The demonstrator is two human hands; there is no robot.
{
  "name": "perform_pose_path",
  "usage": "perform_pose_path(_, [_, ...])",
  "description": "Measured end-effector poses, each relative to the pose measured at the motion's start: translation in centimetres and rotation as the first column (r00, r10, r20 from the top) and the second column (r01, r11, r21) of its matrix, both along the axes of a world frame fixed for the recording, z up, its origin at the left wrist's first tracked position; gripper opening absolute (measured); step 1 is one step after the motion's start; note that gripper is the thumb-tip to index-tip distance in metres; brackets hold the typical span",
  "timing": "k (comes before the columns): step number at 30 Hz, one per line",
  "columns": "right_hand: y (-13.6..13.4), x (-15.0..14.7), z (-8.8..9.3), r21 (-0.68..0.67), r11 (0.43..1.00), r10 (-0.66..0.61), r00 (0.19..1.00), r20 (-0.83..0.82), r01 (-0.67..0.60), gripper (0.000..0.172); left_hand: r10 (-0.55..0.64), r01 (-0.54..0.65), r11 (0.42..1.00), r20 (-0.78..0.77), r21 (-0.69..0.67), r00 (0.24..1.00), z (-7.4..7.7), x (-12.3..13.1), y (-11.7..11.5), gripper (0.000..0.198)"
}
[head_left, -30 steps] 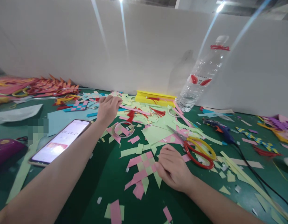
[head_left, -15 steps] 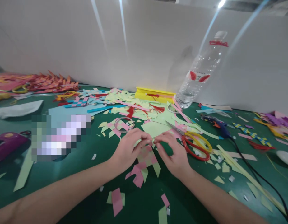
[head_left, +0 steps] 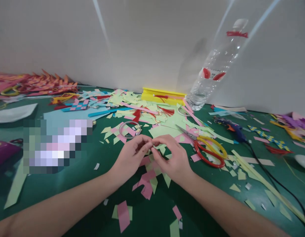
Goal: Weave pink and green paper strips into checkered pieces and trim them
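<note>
My left hand (head_left: pixel 133 153) and my right hand (head_left: pixel 172 158) meet fingertip to fingertip above the green table. Both are closed in a pinch, and whatever lies between the fingertips is too small or hidden to make out. Below them lies a woven pink and light-green paper piece (head_left: pixel 150 177), partly covered by the hands. Scissors (head_left: pixel 209 151) with red and yellow handles rest just right of my right hand, blades half open. A roll of clear tape (head_left: pixel 129 130) lies beyond my left hand.
Paper scraps (head_left: pixel 127 98) pile up at the back beside a yellow folded strip (head_left: pixel 164 95). A clear bottle (head_left: pixel 214 70) leans on the grey wall. A blue glue gun (head_left: pixel 235 130) with a black cord lies right. At left are a blurred-out object (head_left: pixel 61 144) and a purple tool (head_left: pixel 5 153).
Both hands have shifted slightly left and their fingertips have come closer together. The whole view has moved a little. Scissors and papers lie as before.
</note>
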State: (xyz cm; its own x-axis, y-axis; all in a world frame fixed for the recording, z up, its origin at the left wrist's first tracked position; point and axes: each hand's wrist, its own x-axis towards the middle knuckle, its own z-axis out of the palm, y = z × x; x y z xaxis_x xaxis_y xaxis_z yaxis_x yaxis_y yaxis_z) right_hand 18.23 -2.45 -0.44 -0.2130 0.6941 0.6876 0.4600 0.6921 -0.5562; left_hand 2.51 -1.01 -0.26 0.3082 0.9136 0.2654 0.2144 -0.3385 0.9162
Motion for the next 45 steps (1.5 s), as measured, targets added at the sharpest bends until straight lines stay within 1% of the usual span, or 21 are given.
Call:
perform_pose_path(3, [-0.2, 0.7, 0.1, 0.116, 0.993, -0.044, 0.998, 0.047, 0.039, 0.014, -0.034, 0.034, 0.999, -0.005, -0.039, 0.999, -0.1, 0.1, -0.3, 0.014])
perform_pose_path(6, [-0.2, 1.2, 0.2, 0.183, 0.980, -0.091, 0.992, 0.087, 0.074, 0.013, -0.058, 0.057, 0.997, -0.030, -0.045, 0.998, -0.2, 0.2, -0.3, 0.014])
perform_pose_path(8, [0.0, 1.4, 0.2, 0.196, 0.976, -0.115, 0.989, 0.090, 0.096, 0.011, -0.055, 0.053, 0.998, -0.043, -0.044, 0.998, -0.1, 0.2, -0.1, 0.015])
perform_pose_path(10, [0.2, 1.5, 0.1, 0.190, 0.977, -0.110, 0.991, 0.083, 0.092, 0.008, -0.049, 0.044, 0.996, -0.055, -0.080, 0.997, 0.1, 0.1, -0.1, 0.015])
perform_pose_path(13, [0.4, 1.6, -0.2, 0.179, 0.982, -0.081, 0.994, 0.079, 0.066, 0.008, -0.039, 0.029, 0.981, -0.051, -0.194, 0.998, 0.3, 0.1, -0.1, 0.018])
perform_pose_path(16, [0.5, 1.7, -0.3, 0.174, 0.983, -0.067, 0.995, 0.079, 0.052, 0.009, -0.034, 0.032, 0.955, -0.002, -0.296, 0.999, 0.3, 0.1, -0.1, 0.022])
perform_pose_path(18, [0.6, 1.8, -0.3, 0.163, 0.986, -0.059, 0.995, 0.078, 0.046, 0.010, -0.035, 0.038, 0.944, 0.014, -0.329, 0.999, 0.3, 0.1, 0.0, 0.022])
perform_pose_path(20, [0.6, 1.9, -0.3, 0.139, 0.990, -0.050, 0.995, 0.082, 0.038, 0.010, -0.044, 0.048, 0.942, 0.018, -0.332, 0.999, 0.3, 0.1, 0.2, 0.021])
perform_pose_path(23, [0.5, 1.8, -0.3, 0.092, 0.996, -0.007, 0.998, 0.061, 0.002, 0.009, -0.051, 0.049, 0.948, 0.003, -0.314, 0.999, 0.4, 0.1, 0.3, 0.021])
perform_pose_path(26, [0.5, 1.8, -0.5, 0.087, 0.996, 0.029, 0.999, 0.017, -0.031, 0.010, -0.045, 0.033, 0.958, -0.038, -0.285, 0.998, 0.4, 0.0, 0.2, 0.023])
perform_pose_path(30, [0.5, 1.7, -0.5, 0.078, 0.997, 0.004, 1.000, 0.015, -0.005, 0.008, -0.070, 0.053, 0.969, -0.063, -0.240, 0.996, 0.4, 0.0, -0.1, 0.026])
perform_pose_path(36, [0.3, 1.9, -0.4, -0.080, 0.997, -0.017, 1.000, -0.007, 0.017, 0.005, -0.099, 0.077, 0.978, -0.106, -0.196, 0.989, 0.4, 0.0, -0.2, 0.025])
perform_pose_path(41, [0.4, 2.0, -0.5, -0.126, 0.991, -0.045, 0.999, 0.016, 0.047, 0.004, -0.104, 0.075, 0.962, -0.096, -0.261, 0.990, 0.4, 0.0, 0.0, 0.027])
perform_pose_path(45, [0.5, 2.0, -0.6, -0.131, 0.991, -0.034, 0.999, 0.023, 0.037, 0.006, -0.066, 0.034, 0.950, -0.095, -0.309, 0.993, 0.3, -0.2, 0.1, 0.027])
